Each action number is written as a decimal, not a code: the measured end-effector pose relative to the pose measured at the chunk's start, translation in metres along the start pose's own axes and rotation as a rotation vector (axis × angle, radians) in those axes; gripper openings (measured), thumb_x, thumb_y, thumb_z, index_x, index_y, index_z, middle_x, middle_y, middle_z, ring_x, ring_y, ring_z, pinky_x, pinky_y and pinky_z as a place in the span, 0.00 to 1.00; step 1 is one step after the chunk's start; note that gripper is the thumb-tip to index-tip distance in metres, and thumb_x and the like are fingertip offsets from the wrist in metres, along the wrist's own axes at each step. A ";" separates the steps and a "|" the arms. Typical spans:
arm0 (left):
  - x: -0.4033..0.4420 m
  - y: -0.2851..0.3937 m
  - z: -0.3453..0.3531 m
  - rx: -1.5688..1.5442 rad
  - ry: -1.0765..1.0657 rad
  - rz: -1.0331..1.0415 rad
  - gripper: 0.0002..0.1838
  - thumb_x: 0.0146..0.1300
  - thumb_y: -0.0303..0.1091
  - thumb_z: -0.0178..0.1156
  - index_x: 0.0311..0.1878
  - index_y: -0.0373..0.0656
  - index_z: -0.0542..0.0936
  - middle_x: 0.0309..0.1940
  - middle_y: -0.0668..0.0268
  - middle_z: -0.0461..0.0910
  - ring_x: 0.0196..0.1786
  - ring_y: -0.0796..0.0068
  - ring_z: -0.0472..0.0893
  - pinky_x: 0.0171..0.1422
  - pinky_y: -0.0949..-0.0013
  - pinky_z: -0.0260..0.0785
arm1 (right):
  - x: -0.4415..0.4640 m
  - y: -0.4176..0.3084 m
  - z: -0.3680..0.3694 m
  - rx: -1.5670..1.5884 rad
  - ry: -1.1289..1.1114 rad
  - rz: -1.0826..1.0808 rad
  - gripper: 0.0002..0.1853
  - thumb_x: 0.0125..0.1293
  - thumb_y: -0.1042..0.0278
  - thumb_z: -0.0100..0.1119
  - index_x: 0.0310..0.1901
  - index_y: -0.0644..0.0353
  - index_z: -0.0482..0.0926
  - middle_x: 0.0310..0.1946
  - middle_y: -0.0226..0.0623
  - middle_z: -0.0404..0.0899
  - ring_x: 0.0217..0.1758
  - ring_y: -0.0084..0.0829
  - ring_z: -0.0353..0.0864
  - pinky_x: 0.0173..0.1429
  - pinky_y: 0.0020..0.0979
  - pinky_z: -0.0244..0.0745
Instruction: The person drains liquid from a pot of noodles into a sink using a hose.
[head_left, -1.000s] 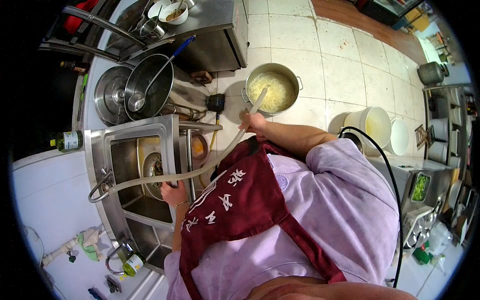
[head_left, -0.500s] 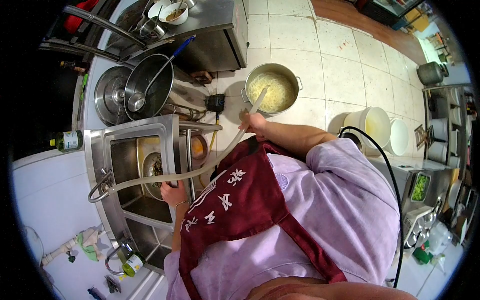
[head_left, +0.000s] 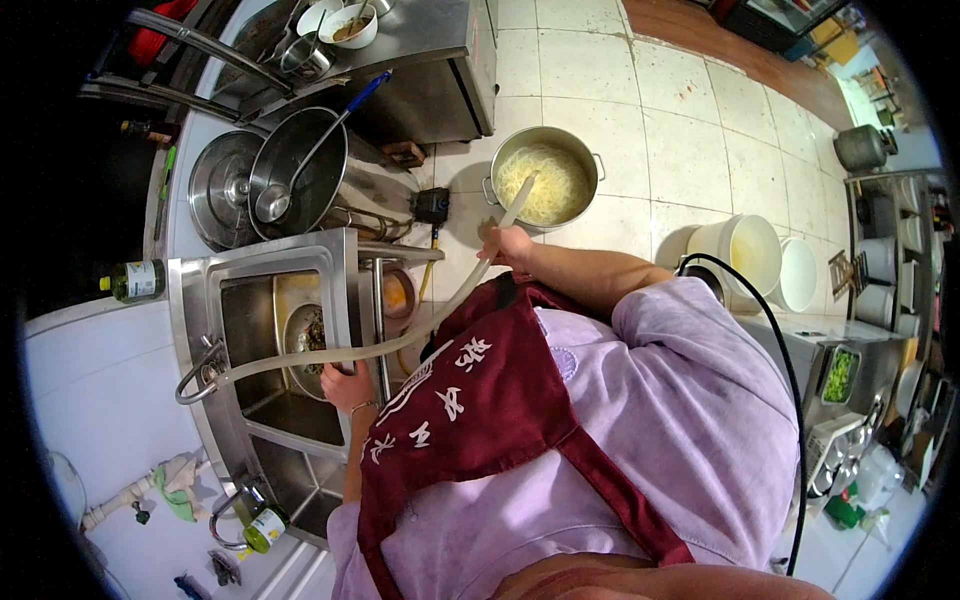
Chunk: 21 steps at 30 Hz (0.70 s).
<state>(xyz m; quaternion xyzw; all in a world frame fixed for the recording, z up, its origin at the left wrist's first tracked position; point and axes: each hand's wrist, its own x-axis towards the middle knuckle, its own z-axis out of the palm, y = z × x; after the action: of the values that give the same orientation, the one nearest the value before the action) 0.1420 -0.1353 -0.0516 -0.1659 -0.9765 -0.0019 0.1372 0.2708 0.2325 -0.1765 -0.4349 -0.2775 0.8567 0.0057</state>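
Observation:
My right hand (head_left: pixel 507 246) is closed around a pale, flexible hose (head_left: pixel 420 335) near its end. The hose tip points into a large two-handled metal pot (head_left: pixel 594 200) on the floor, which holds pale yellow noodles (head_left: pixel 552 185). From the tap (head_left: pixel 207 368), the hose runs across the sink and past my body. My left hand (head_left: pixel 348 388) is at the front rim of the steel sink (head_left: pixel 345 300), just beside the hose, its fingers curled over the edge. Inside the basin sits a round metal bowl (head_left: pixel 300 335) with dark bits in it.
Left of the pot, a deep dark pot (head_left: pixel 330 150) holds a blue-handled ladle (head_left: pixel 325 135). A steel counter (head_left: pixel 430 60) carries bowls. White buckets (head_left: pixel 710 238) stand on the tiled floor at right. A green bottle (head_left: pixel 138 281) is behind the sink. A black cable (head_left: pixel 790 360) hangs near my right shoulder.

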 end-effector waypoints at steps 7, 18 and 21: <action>0.001 0.004 -0.006 0.016 -0.053 -0.016 0.33 0.48 0.54 0.61 0.48 0.32 0.73 0.35 0.52 0.74 0.39 0.52 0.75 0.44 0.54 0.66 | -0.009 -0.005 0.002 0.038 0.022 0.012 0.12 0.66 0.68 0.40 0.43 0.71 0.62 0.31 0.47 0.71 0.33 0.48 0.79 0.40 0.48 0.78; 0.000 -0.004 0.003 0.009 0.000 0.019 0.34 0.48 0.54 0.62 0.47 0.32 0.73 0.35 0.50 0.74 0.39 0.50 0.75 0.43 0.53 0.67 | -0.002 -0.001 0.000 0.034 0.008 -0.015 0.14 0.66 0.67 0.39 0.43 0.73 0.62 0.32 0.49 0.71 0.33 0.48 0.79 0.39 0.48 0.78; 0.000 -0.004 0.005 0.003 0.022 0.023 0.33 0.47 0.54 0.62 0.47 0.32 0.73 0.35 0.50 0.74 0.39 0.50 0.75 0.43 0.53 0.67 | -0.002 -0.001 0.000 0.044 -0.001 -0.018 0.14 0.66 0.67 0.39 0.44 0.73 0.62 0.32 0.49 0.70 0.34 0.48 0.79 0.39 0.48 0.78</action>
<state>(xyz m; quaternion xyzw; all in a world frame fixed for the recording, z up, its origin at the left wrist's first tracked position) 0.1393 -0.1388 -0.0566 -0.1770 -0.9730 -0.0004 0.1480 0.2719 0.2327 -0.1749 -0.4316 -0.2627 0.8627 0.0228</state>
